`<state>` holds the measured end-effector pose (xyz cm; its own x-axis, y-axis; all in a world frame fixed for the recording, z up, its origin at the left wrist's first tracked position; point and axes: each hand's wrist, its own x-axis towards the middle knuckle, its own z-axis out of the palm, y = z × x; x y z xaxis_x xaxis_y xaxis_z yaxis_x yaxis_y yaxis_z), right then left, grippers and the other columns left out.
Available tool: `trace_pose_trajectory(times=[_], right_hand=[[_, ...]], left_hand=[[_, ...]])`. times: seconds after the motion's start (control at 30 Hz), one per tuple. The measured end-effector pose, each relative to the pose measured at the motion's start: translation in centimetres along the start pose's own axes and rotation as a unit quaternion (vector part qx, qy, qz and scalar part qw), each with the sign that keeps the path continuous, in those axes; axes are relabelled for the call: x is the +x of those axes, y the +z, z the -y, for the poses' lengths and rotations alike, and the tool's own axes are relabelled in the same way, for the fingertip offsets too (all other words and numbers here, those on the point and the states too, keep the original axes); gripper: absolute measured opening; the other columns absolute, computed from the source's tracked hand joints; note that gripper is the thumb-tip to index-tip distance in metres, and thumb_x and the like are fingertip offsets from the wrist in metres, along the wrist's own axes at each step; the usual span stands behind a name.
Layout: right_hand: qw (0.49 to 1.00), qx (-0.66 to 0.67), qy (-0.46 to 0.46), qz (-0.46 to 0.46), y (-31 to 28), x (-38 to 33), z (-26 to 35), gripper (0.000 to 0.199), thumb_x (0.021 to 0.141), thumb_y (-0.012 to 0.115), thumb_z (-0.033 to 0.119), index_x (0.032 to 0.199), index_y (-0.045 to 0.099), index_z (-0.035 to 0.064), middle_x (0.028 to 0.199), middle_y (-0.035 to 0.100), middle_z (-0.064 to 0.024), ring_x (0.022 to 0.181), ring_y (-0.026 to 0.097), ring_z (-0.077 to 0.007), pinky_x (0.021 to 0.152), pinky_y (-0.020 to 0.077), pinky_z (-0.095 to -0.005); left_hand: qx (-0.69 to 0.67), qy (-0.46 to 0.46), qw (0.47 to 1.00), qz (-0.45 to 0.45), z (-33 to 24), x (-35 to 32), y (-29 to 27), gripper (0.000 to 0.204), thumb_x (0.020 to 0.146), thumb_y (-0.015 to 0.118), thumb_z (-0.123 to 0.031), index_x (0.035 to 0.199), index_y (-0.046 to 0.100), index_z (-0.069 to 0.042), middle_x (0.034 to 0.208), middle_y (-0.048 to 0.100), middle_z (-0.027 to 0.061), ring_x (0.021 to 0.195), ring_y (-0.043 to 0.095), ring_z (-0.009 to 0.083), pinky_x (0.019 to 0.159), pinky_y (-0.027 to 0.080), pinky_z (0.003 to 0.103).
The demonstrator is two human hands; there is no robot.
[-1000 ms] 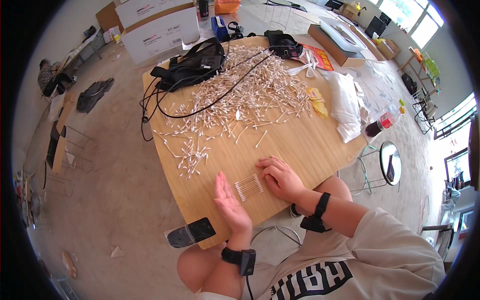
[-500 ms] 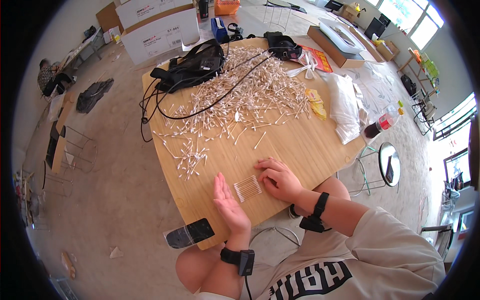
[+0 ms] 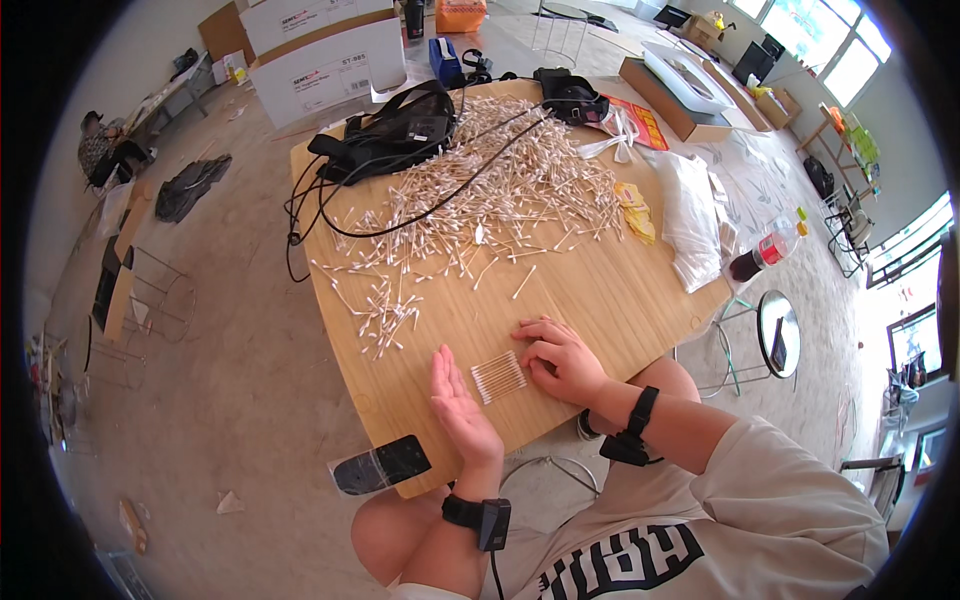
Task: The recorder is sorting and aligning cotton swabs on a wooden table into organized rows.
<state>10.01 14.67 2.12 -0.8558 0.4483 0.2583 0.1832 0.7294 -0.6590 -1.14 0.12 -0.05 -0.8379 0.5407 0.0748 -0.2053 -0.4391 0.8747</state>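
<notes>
A neat row of cotton swabs (image 3: 498, 377) lies side by side on the wooden table (image 3: 610, 300), close to its front edge. My left hand (image 3: 464, 408) stands on its edge just left of the row, fingers stretched out and palm turned toward the swab tips. On the right, my right hand (image 3: 563, 362) rests on the table with bent, parted fingers, its fingertips close to the other end of the row. Neither hand visibly holds anything. Beyond them spreads a big loose pile of cotton swabs (image 3: 510, 185), with a smaller scatter (image 3: 388, 322) at the left.
A phone (image 3: 382, 465) overhangs the table's front left corner. Black straps with cables (image 3: 400, 135) lie across the pile. Yellow packets (image 3: 635, 212), a clear plastic bag (image 3: 690, 225) and a bottle of dark drink (image 3: 768, 247) are at the right. Stools (image 3: 778, 330) stand beside the table.
The whole view has shifted very slightly. Both hands and the row of cotton swabs keep their places relative to each other.
</notes>
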Motion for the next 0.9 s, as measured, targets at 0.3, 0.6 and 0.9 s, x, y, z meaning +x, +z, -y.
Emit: trace_pose_trajectory(times=[0.3,0.6,0.9], right_hand=[[1.0,-0.001,-0.01,0.003,0.01,-0.11,-0.3,0.003,0.082,0.067,0.007,0.084,0.067,0.0096,0.129,0.064,-0.0077,0.134,0.053,-0.0291,0.119,0.0351,-0.0484],[1.0,0.006,-0.01,0.019,-0.24,-0.1,-0.12,0.004,0.079,0.069,0.009,0.08,0.066,0.0108,0.131,0.063,-0.0072,0.136,0.052,-0.0282,0.12,0.0328,-0.0492],[1.0,0.009,-0.003,0.019,-0.13,-0.16,-0.29,0.005,0.078,0.069,0.008,0.08,0.066,0.0113,0.131,0.063,-0.0066,0.136,0.051,-0.0283,0.12,0.0324,-0.0485]], left_hand=[[0.0,0.005,1.0,0.002,0.09,0.01,-0.03,0.077,0.108,0.021,-0.057,0.156,0.027,0.003,0.164,0.029,0.0227,0.155,0.022,0.0329,0.127,0.012,0.045],[0.001,0.004,1.0,0.005,0.34,-0.01,-0.21,0.076,0.109,0.02,-0.056,0.157,0.027,0.003,0.164,0.028,0.0229,0.155,0.022,0.0333,0.127,0.012,0.045],[0.001,0.006,1.0,0.0,0.21,-0.03,-0.03,0.076,0.109,0.02,-0.055,0.156,0.028,0.004,0.163,0.029,0.0231,0.154,0.023,0.0336,0.127,0.013,0.045]])
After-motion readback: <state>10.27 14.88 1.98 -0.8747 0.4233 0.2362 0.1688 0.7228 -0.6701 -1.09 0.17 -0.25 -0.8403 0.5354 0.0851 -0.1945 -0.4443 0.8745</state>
